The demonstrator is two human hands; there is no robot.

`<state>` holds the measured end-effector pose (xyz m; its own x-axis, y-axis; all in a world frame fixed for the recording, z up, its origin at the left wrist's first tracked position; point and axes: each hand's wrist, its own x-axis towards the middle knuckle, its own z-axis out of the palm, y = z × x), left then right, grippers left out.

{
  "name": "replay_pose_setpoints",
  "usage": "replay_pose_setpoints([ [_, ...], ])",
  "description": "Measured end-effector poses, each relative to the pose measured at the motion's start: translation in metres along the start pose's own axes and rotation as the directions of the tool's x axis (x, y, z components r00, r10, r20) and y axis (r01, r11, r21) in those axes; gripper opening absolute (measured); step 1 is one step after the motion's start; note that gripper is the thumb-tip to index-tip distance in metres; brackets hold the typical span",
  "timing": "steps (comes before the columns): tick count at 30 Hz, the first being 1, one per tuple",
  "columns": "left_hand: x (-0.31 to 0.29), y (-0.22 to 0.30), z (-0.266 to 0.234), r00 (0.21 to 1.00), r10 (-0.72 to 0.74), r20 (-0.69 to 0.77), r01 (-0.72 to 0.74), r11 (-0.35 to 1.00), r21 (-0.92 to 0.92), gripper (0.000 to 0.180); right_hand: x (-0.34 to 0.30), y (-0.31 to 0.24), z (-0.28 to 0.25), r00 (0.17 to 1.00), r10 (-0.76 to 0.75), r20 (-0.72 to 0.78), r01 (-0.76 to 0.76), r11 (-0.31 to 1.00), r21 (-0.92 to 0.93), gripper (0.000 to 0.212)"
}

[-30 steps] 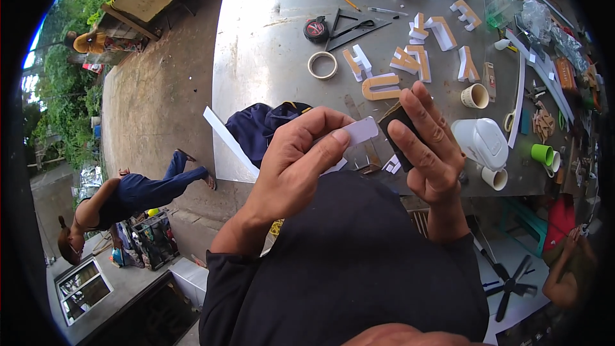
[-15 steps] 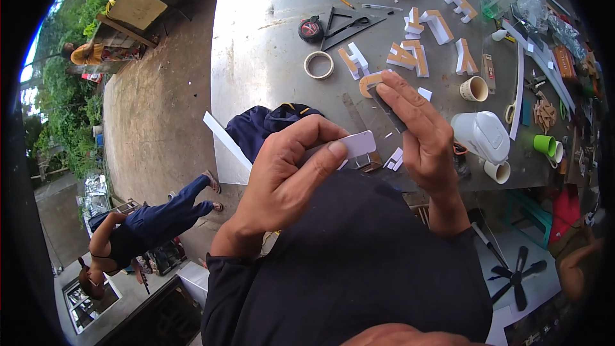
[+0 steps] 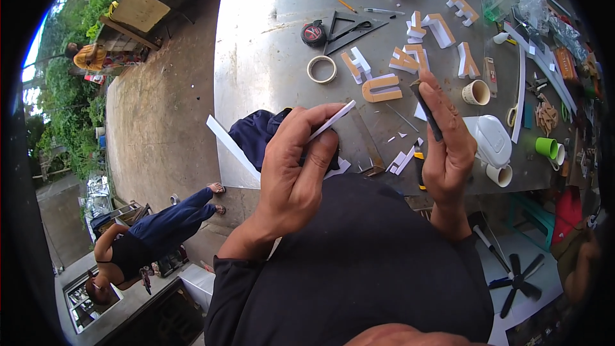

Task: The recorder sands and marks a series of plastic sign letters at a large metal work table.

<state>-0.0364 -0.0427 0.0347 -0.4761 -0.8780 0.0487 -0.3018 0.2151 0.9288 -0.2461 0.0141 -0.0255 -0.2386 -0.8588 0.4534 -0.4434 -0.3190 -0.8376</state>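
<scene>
My left hand (image 3: 288,176) pinches a thin white flat piece (image 3: 334,119) between thumb and fingers, its narrow edge turned up. Across from it, my right hand (image 3: 450,144) holds a dark grey strip (image 3: 427,113) that looks like sandpaper against its fingers. The two pieces are apart. On the metal table (image 3: 275,57) beyond my hands lies a curved tan-faced letter block (image 3: 382,94). A yellow and black cutter (image 3: 420,168) shows beside my right hand. Dark blue cloth (image 3: 248,139) is bunched beside my left hand.
Several letter blocks (image 3: 442,31) spread over the far table. A tape roll (image 3: 321,69), tape measure (image 3: 313,34) and set square (image 3: 352,32) lie ahead. To the right stand a paper cup (image 3: 475,92) and a white lidded container (image 3: 490,141). A person (image 3: 131,247) stands at left.
My hands have moved apart, the right one going right with the dark strip. My left hand has turned the white piece from its flat face to its edge. The curved letter block is now uncovered.
</scene>
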Motion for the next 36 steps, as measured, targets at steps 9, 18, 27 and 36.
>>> replay_pose_setpoints([
  [9, -0.002, -0.009, 0.016, 0.945, -0.312, 0.096, 0.321, 0.834, -0.449, 0.039, -0.005, 0.004, 0.018, 0.997, -0.070, -0.011, 0.070, 0.997, -0.019, 0.060],
  [18, -0.009, 0.006, 0.017, 0.941, -0.284, 0.182, 0.337, 0.829, -0.447, 0.025, 0.007, 0.003, 0.033, 0.965, -0.257, 0.054, 0.262, 0.958, -0.120, 0.041],
  [27, -0.008, 0.006, 0.015, 0.946, -0.279, 0.165, 0.325, 0.821, -0.469, 0.025, 0.011, 0.007, 0.034, 0.966, -0.253, 0.051, 0.256, 0.962, -0.091, 0.050],
  [36, -0.011, 0.011, 0.010, 0.921, -0.257, 0.292, 0.364, 0.834, -0.414, 0.028, -0.001, 0.015, 0.032, 0.994, 0.110, 0.016, -0.110, 0.960, 0.256, 0.055],
])
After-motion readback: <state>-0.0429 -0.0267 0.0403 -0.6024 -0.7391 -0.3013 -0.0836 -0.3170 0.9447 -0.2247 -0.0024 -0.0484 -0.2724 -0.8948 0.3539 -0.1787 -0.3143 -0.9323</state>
